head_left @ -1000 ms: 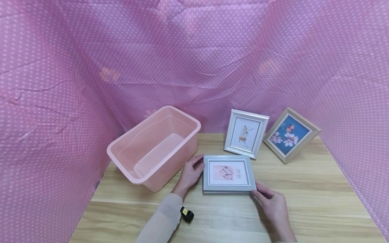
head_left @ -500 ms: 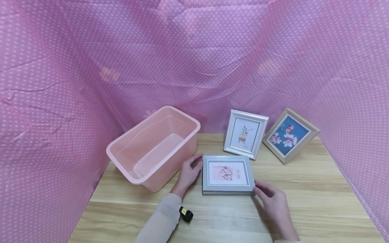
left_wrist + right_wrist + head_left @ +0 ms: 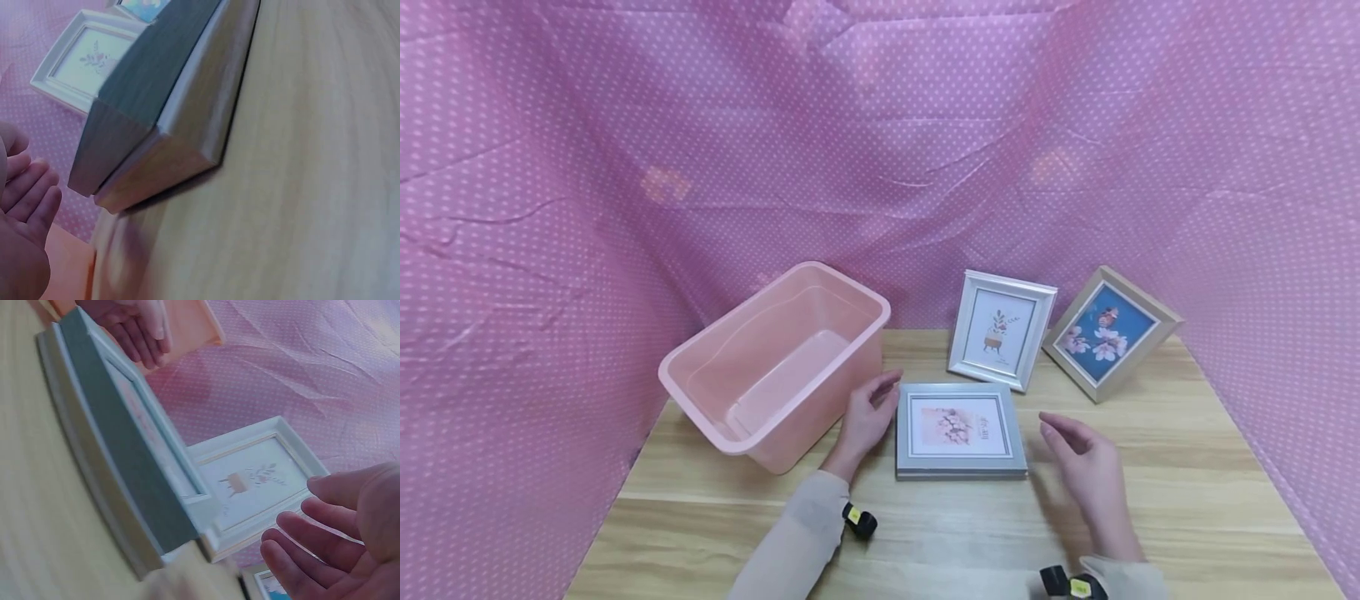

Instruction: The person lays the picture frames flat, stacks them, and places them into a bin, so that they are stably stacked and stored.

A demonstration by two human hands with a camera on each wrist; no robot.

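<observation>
A grey-green picture frame (image 3: 955, 429) with a pink flower print lies face up on the table. In the left wrist view it rests on a second, paler frame (image 3: 206, 94), their edges nearly lined up. My left hand (image 3: 867, 417) is beside the stack's left edge, fingers relaxed and holding nothing. On the other side, my right hand (image 3: 1093, 475) is held apart from the stack. Its fingers (image 3: 306, 550) are loosely bent around nothing in the right wrist view.
A pink plastic bin (image 3: 775, 358) stands left of my left hand. Behind the stack, a white frame (image 3: 1002, 331) with a plant print stands upright. A beige frame (image 3: 1112, 333) with a blue flower picture leans at the back right. Pink dotted cloth (image 3: 880, 167) surrounds the table.
My right hand has let go of the stack's right front corner and moved off to the right. The left hand stays near the left edge, now slightly off it.
</observation>
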